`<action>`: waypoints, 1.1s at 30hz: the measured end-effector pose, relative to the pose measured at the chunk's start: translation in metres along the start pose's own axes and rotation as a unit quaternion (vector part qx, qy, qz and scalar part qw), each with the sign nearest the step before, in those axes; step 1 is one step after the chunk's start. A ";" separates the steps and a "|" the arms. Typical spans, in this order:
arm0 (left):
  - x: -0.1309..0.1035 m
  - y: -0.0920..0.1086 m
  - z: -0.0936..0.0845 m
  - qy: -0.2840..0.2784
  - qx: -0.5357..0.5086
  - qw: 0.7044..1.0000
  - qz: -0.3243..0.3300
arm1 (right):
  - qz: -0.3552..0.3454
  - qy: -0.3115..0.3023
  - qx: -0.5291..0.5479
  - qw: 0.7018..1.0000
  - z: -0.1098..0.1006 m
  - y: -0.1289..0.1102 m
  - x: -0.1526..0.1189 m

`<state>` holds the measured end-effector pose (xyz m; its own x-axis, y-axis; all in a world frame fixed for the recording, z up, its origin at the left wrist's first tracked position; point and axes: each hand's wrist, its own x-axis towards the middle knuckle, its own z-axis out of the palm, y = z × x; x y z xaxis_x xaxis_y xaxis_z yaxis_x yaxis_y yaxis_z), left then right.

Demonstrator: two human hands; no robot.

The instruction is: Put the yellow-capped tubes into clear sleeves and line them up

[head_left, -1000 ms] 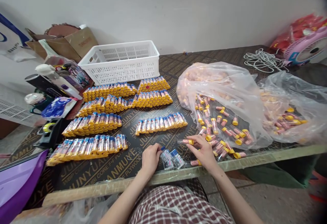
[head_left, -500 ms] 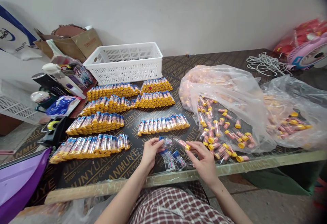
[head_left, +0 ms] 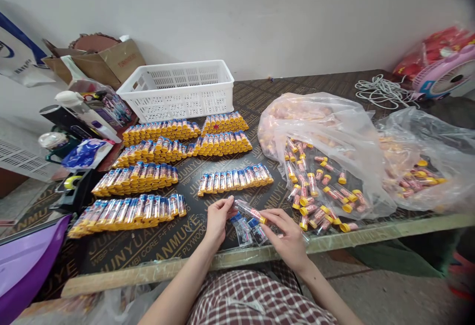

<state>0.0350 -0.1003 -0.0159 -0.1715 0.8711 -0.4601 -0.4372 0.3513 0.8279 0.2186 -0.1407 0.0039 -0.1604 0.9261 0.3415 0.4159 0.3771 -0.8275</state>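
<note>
My right hand (head_left: 287,233) pinches the yellow-capped end of a clear plastic tube (head_left: 250,211) with a red-and-white label inside. The tube slants up to the left. At its other end my left hand (head_left: 218,218) has its thumb and fingers closed on a small clear plastic sleeve, mostly hidden by the fingers and the tube. Below the tube, several flat clear sleeves with blue tops (head_left: 244,233) lie on the dark board near the table edge. Just beyond my hands stands a row of blue-topped, yellow-based tubes (head_left: 235,180).
Stacked blue-and-yellow tubes (head_left: 135,179) fill the left side. A white crate (head_left: 176,92) stands behind them. Loose tubes spill from a clear plastic bag (head_left: 334,117) on the right, beside a second bag (head_left: 426,142). A black tape dispenser (head_left: 76,191) and a pink fan (head_left: 445,77) flank the table.
The tube in my right hand has moved left, so its clear end now meets my left fingers. The blue-topped sleeve in my left hand shows less than before.
</note>
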 end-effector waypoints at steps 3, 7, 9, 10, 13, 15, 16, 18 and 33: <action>-0.005 0.001 0.005 -0.040 -0.017 0.999 0.003 | 0.012 -0.034 0.026 0.999 0.003 0.001 0.001; -0.013 0.009 0.010 -0.091 -0.040 0.995 -0.031 | 0.006 -0.034 0.049 0.998 0.005 0.000 0.003; -0.017 0.013 0.012 -0.101 -0.028 0.993 -0.046 | 0.000 -0.032 0.043 0.999 0.006 -0.001 0.002; -0.019 0.014 0.012 -0.110 -0.014 0.992 -0.059 | -0.006 -0.026 0.035 0.999 0.007 -0.002 0.002; -0.022 0.015 0.015 -0.143 0.037 0.983 -0.108 | -0.026 -0.004 -0.005 1.000 0.007 0.000 0.005; -0.026 0.015 0.018 -0.157 0.058 0.977 -0.131 | -0.037 -0.006 -0.021 0.999 0.004 0.002 0.007; -0.028 0.015 0.019 -0.163 0.066 0.974 -0.139 | -0.044 -0.019 -0.022 0.999 0.002 0.002 0.008; -0.032 0.016 0.023 -0.179 0.082 0.969 -0.151 | -0.064 -0.056 -0.012 0.996 -0.004 0.002 0.011; -0.040 0.009 0.032 -0.249 0.090 0.958 -0.114 | -0.033 -0.072 0.164 0.983 0.000 0.014 -0.003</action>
<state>0.0665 -0.1208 0.0207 0.3717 0.8044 -0.4634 -0.2454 0.5665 0.7867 0.2247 -0.1382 -0.0088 -0.3125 0.8819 0.3529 0.0921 0.3979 -0.9128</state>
